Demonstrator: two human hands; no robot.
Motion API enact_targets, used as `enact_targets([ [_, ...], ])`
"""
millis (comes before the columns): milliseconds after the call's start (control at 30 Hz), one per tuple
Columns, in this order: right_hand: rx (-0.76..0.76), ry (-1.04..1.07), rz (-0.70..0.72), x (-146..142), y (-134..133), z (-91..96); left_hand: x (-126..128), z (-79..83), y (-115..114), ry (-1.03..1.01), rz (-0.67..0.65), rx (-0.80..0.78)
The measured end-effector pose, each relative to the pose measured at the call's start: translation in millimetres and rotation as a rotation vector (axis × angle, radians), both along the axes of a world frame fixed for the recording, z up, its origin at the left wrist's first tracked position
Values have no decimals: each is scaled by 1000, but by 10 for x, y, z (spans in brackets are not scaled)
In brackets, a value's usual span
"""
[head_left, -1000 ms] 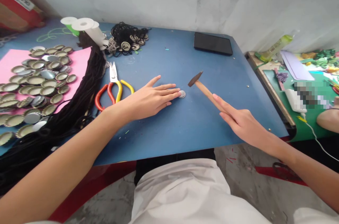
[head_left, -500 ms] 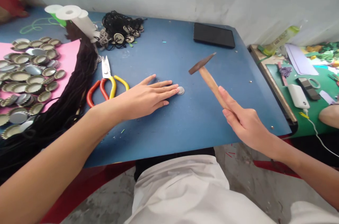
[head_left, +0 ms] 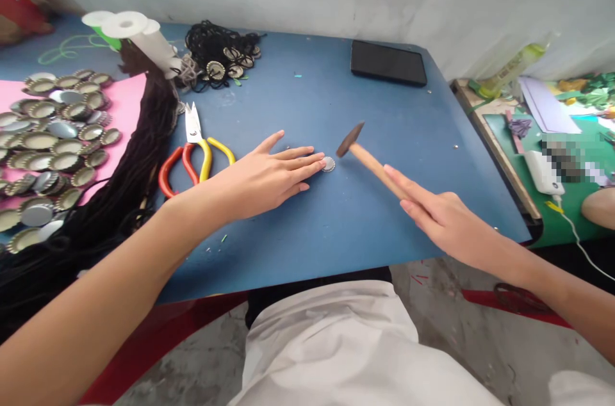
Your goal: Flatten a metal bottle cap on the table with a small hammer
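Note:
A single metal bottle cap [head_left: 328,164] lies near the middle of the blue table [head_left: 336,227]. My left hand [head_left: 266,178] rests flat on the table with its fingers stretched out, the fingertips touching the cap's left edge. My right hand [head_left: 439,214] is closed round the wooden handle of a small hammer [head_left: 368,159]. The hammer's dark metal head sits just right of the cap, low over the table.
Red and yellow handled snips [head_left: 195,150] lie left of my hand. Many bottle caps [head_left: 52,137] cover a pink sheet, beside black cords [head_left: 120,201]. White spools [head_left: 139,34], a tangle of corded caps [head_left: 221,54] and a black tablet [head_left: 388,63] sit at the back. Another person's arm [head_left: 598,207] is at the right.
The hammer head rose half a second ago and has now come back down to just right of the cap. My left hand stays on the cap.

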State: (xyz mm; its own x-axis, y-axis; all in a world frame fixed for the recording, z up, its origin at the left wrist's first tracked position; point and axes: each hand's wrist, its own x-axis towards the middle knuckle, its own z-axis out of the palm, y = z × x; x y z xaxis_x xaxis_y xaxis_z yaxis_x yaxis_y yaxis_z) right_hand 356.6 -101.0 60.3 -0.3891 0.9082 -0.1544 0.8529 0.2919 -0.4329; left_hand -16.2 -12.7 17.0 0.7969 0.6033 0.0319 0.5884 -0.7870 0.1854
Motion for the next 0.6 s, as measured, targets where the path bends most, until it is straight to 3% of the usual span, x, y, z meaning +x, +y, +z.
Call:
enact_targets([
  [100,38,36,-54,21,9,12,17,13,-11,-9,-5,10],
  [267,-42,2,15,8,-6,26,22,11,-20,-19,-10,13],
  [400,73,61,-50,-41,-19,42,28,6,-28,-25,-7,16],
  [600,-30,-2,37,-74,-8,-15,32,7,-27,-5,-4,20],
])
